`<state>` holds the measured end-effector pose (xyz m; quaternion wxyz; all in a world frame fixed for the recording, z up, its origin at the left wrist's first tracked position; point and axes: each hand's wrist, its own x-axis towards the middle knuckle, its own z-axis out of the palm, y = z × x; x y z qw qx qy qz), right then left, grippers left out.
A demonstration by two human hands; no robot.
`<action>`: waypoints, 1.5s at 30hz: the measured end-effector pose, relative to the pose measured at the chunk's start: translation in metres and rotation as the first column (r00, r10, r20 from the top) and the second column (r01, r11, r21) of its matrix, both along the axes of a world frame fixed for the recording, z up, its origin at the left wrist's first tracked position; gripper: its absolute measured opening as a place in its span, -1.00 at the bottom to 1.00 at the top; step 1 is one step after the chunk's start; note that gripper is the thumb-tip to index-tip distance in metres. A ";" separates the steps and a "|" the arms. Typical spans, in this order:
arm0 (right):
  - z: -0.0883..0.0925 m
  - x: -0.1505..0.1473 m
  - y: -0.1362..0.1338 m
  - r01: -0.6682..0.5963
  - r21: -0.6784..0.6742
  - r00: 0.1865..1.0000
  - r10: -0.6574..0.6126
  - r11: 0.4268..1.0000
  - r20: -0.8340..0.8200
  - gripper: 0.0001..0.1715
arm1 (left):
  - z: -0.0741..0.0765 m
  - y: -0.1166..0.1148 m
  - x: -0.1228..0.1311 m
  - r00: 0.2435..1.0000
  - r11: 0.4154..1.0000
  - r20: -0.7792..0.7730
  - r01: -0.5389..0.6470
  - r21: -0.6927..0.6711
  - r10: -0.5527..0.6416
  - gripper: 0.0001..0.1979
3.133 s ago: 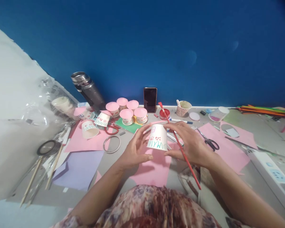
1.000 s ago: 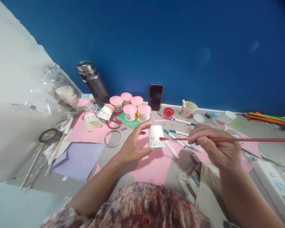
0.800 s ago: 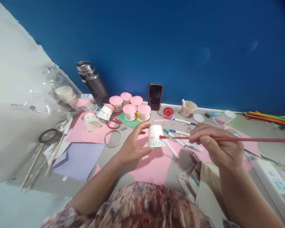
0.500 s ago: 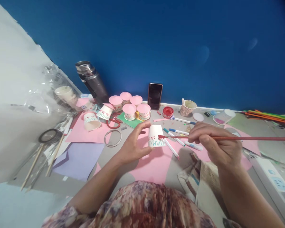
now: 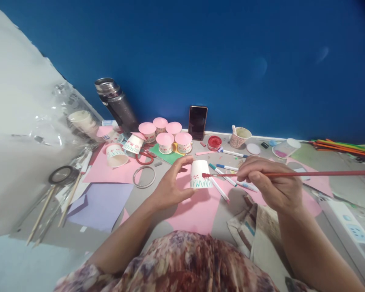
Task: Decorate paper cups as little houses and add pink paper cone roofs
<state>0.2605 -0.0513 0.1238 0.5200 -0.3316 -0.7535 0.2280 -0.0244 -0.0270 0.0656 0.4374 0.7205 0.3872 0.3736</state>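
My left hand grips a white paper cup from its left side, fingers at the top and thumb by the rim. The cup is upside down, with green zigzag strokes round its lower edge and small red marks above them. A long red paintbrush is pinched in my right hand. Its red-tipped bristles meet the right side of the cup, among the red marks. Under the cup lies pink paper. An open tub of red paint stands behind the cup, slightly right.
Several decorated cups with pink paper tops stand behind my left hand. Red-handled scissors, a tape ring and purple paper lie left. A phone and a steel flask stand at the wall. Markers and a cloth lie right.
My right hand has shifted slightly left along with the paintbrush, whose bristles stay at the cup's right side. My left hand and the cup keep almost the same place.
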 end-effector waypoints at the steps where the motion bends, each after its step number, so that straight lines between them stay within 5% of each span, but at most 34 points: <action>1: 0.000 0.000 0.000 0.004 0.001 1.000 -0.004 1.000 0.001 -0.76 | 0.000 0.000 0.000 1.000 1.000 0.002 -0.002 -0.004 0.002 -0.23; 33: 0.007 0.003 -0.002 0.030 0.065 0.998 -0.027 0.997 -0.055 -0.73 | -0.007 0.003 0.000 0.983 0.997 0.182 0.050 -0.065 -0.038 -0.17; 45: 0.007 0.001 -0.003 -0.014 0.038 0.998 0.016 0.999 -0.060 -0.74 | -0.006 0.003 0.001 0.991 0.999 0.126 0.043 -0.033 -0.039 -0.18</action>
